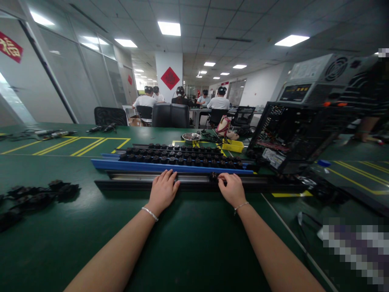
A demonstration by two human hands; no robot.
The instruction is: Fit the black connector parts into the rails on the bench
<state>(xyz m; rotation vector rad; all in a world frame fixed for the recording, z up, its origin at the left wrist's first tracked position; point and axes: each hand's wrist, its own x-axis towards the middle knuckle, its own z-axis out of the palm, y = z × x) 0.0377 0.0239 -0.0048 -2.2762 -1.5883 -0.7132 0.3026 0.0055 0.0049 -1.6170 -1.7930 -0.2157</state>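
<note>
My left hand lies over the rail, fingers loosely apart — my right hand curls beside the socket in its channel, whether clamped on it I cannot tell.

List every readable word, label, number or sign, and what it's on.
"福": red sign on the left partition.
Red diamond on the white pillar: too blurred.
Labels on the stacked metal boxes: too small.
Small red signs farther back: too small.
</note>
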